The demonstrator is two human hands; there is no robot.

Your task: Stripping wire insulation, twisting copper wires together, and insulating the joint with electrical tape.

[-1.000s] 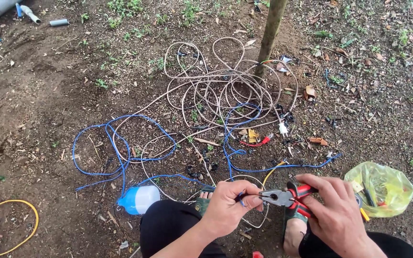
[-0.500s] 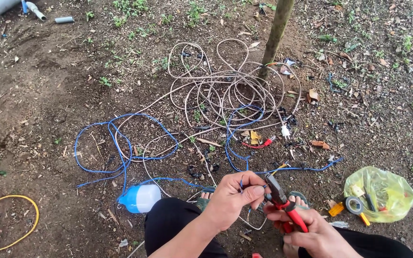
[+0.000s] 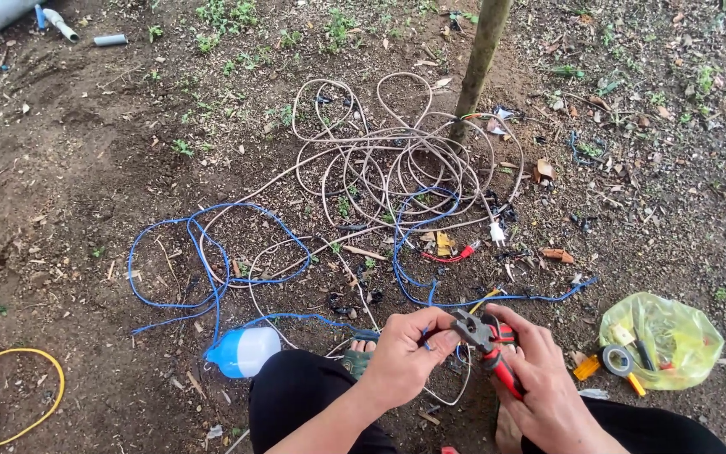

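Low in the head view, my left hand pinches the end of a blue wire between thumb and fingers. My right hand grips red-handled pliers, their dark jaws pointing left and meeting the wire end right beside my left fingertips. The blue wire runs off to the left in loose loops over bare dirt. A tangle of beige cable lies beyond it at the foot of a thin tree trunk. My knees in black trousers sit under both hands.
A yellow plastic bag with tools, a roll of black tape and an orange-handled tool lie at right. A white and blue bottle lies by my left knee. A yellow wire loop is at far left, grey pipes at top left.
My right hand has swung the pliers from lying flat at right to angled up against the wire end in my left hand. The camera has tilted slightly.
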